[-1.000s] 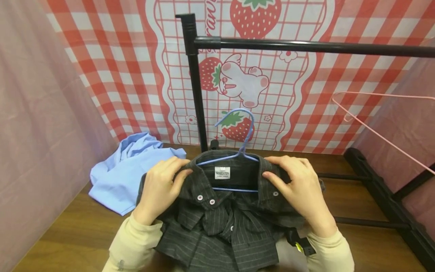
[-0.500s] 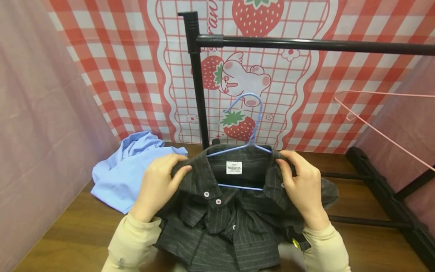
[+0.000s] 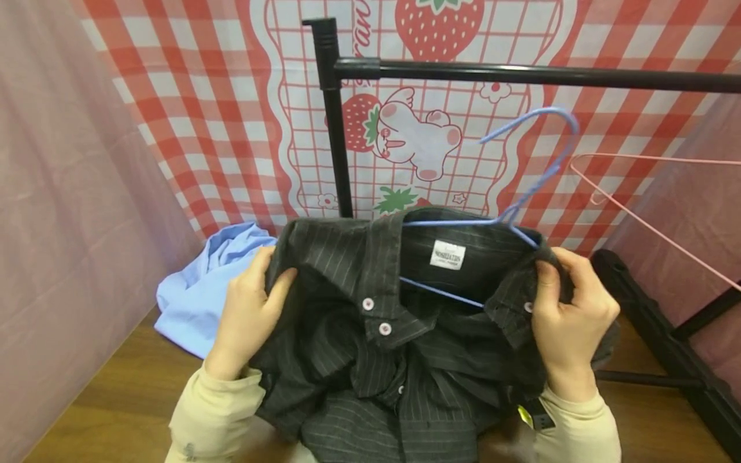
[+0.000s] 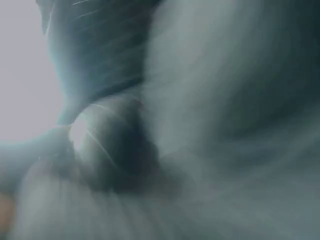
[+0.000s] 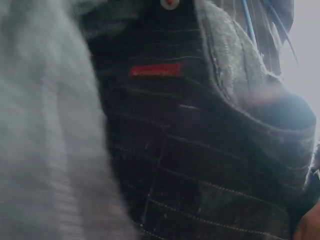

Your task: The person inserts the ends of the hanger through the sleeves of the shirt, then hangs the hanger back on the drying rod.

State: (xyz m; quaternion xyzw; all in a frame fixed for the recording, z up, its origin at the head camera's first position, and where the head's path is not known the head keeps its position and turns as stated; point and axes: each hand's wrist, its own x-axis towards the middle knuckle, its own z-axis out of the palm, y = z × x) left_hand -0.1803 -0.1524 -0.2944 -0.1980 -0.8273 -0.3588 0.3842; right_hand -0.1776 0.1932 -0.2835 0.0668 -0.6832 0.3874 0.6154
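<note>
A dark pinstriped shirt point(image 3: 336, 257) with white buttons and a white neck label hangs between my hands, a blue wire hanger point(image 3: 498, 222) inside its collar. The hanger's hook rises above the collar and tilts to the right. My left hand point(image 3: 246, 308) pinches the shirt at its left shoulder between thumb and fingers. With thumb and fingers, my right hand point(image 3: 573, 315) grips the right side of the collar. The right wrist view has the dark striped cloth point(image 5: 200, 150) close up, with a small red tag. Blurred dark cloth fills most of the left wrist view.
A black garment rack point(image 3: 492, 71) stands behind the shirt, its bar running to the right. On it at right is a pink hanger point(image 3: 654, 222). A crumpled light blue cloth point(image 3: 191, 296) lies on the wooden table point(image 3: 110, 399) at left.
The shirt and hanger have risen and shifted right, and the hook now leans right. My left hand has moved from beside the collar out to the shoulder; my right hand has moved right.
</note>
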